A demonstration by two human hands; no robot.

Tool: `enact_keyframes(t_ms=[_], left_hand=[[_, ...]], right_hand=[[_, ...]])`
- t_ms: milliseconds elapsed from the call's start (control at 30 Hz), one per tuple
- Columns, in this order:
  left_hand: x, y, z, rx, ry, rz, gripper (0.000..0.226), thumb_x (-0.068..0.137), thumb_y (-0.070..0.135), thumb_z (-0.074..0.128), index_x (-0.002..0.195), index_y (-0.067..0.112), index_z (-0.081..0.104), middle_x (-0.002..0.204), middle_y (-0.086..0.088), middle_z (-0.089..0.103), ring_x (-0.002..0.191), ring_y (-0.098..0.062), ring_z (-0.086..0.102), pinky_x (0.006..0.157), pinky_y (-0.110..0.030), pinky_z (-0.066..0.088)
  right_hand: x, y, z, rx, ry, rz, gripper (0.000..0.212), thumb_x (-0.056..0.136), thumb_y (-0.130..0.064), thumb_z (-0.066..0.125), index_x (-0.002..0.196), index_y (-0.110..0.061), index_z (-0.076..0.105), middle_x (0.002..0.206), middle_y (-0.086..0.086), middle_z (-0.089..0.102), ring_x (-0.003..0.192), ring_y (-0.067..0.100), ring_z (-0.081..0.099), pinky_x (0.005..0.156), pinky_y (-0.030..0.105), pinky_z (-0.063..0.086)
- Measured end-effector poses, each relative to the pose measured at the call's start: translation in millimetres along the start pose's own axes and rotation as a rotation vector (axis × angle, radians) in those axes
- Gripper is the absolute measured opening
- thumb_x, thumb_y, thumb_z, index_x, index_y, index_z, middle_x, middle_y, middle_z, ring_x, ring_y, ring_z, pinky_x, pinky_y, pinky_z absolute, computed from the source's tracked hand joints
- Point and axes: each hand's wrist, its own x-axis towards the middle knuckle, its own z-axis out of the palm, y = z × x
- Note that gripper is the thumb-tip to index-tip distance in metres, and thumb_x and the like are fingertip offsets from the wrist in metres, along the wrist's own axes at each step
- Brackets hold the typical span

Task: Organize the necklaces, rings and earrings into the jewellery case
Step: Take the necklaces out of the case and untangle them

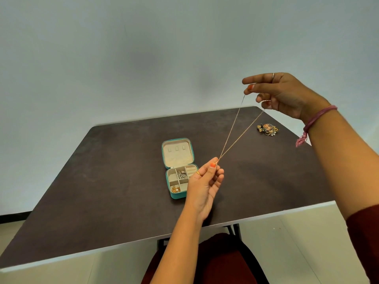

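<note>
Now your left hand [207, 181] pinches the thin gold chain necklace [235, 138] at its pendant, your right hand [285, 95] pinches its ends; it hangs taut between them above the open teal jewellery case [171, 194]. Light, limp, tangle-prone: keep hold at both ends.

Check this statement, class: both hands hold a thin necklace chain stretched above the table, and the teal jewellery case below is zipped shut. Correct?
Not quite. The head view shows the jewellery case lying open, lid back, compartments showing. The rest stands: left hand and right hand hold the necklace chain stretched above the table.
</note>
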Motion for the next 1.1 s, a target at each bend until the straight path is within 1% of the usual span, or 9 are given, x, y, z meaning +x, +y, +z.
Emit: enact_keyframes(t_ms=[100,267,367,500,567,767,867,967,1100], left_hand=[[-5,2,2,-0.143,-0.005,-0.018,0.025,0.092,-0.001,0.052,0.111,0.009,0.065,0.078,-0.007,0.068,0.069,-0.011,0.066,0.061,-0.021,0.056],[-12,5,6,-0.400,-0.002,-0.073,0.020,0.088,-0.001,0.053,0.094,-0.002,0.073,0.079,-0.011,0.067,0.069,-0.013,0.068,0.061,-0.022,0.058],[-15,6,8,-0.466,-0.001,-0.068,0.021,0.088,-0.001,0.054,0.087,-0.006,0.074,0.081,-0.013,0.068,0.070,-0.014,0.069,0.063,-0.023,0.058],[-19,8,11,-0.408,0.037,-0.050,0.016,0.077,-0.003,0.061,0.085,-0.005,0.075,0.082,-0.014,0.069,0.070,-0.014,0.069,0.066,-0.022,0.059],[-18,8,12,-0.360,0.079,-0.051,0.014,0.081,-0.003,0.061,0.084,-0.003,0.075,0.080,-0.013,0.069,0.068,-0.014,0.069,0.065,-0.022,0.059],[-16,5,11,-0.194,0.159,-0.072,0.011,0.087,0.007,0.063,0.095,0.005,0.071,0.079,-0.008,0.068,0.070,-0.013,0.068,0.061,-0.023,0.057],[-17,5,11,-0.228,0.180,-0.066,0.009,0.086,0.005,0.064,0.092,0.003,0.071,0.079,-0.009,0.067,0.068,-0.012,0.066,0.059,-0.020,0.056],[-19,6,10,-0.277,0.160,-0.056,0.010,0.086,0.002,0.063,0.091,0.000,0.071,0.078,-0.009,0.068,0.067,-0.011,0.066,0.061,-0.018,0.057],[-20,8,8,-0.239,0.113,-0.040,0.012,0.085,0.000,0.061,0.089,0.000,0.073,0.079,-0.011,0.069,0.069,-0.013,0.068,0.064,-0.020,0.058]], right_hand=[[2,4,-1,0.041,0.011,-0.010,0.022,0.090,-0.009,0.060,0.109,-0.016,0.068,0.092,0.002,0.071,0.051,0.003,0.052,0.052,0.015,0.043],[1,9,0,0.039,-0.016,-0.029,0.026,0.093,-0.008,0.055,0.114,-0.018,0.067,0.097,-0.001,0.070,0.047,0.005,0.035,0.048,0.015,0.035],[0,8,2,0.053,-0.041,-0.042,0.028,0.094,-0.006,0.052,0.116,-0.018,0.065,0.100,-0.002,0.070,0.046,0.005,0.028,0.045,0.015,0.031],[0,4,4,0.038,-0.061,-0.049,0.029,0.094,-0.005,0.051,0.117,-0.019,0.064,0.098,-0.003,0.070,0.046,0.006,0.025,0.044,0.015,0.029],[0,3,4,0.022,-0.071,-0.060,0.030,0.093,-0.004,0.053,0.118,-0.018,0.064,0.099,-0.003,0.071,0.046,0.006,0.026,0.045,0.014,0.030],[0,-3,8,-0.063,-0.063,-0.070,0.030,0.090,-0.006,0.059,0.117,-0.018,0.065,0.098,-0.003,0.071,0.052,0.005,0.039,0.053,0.012,0.040],[-1,-5,8,-0.084,-0.048,-0.076,0.029,0.090,-0.008,0.060,0.117,-0.017,0.065,0.094,-0.003,0.072,0.051,0.005,0.040,0.053,0.015,0.041],[-2,-6,8,-0.090,-0.035,-0.080,0.028,0.090,-0.007,0.059,0.116,-0.016,0.065,0.095,-0.001,0.072,0.046,0.005,0.039,0.049,0.016,0.037],[-2,-6,9,-0.086,-0.054,-0.064,0.027,0.093,-0.005,0.054,0.116,-0.014,0.064,0.103,0.004,0.072,0.039,0.005,0.030,0.040,0.014,0.028]])
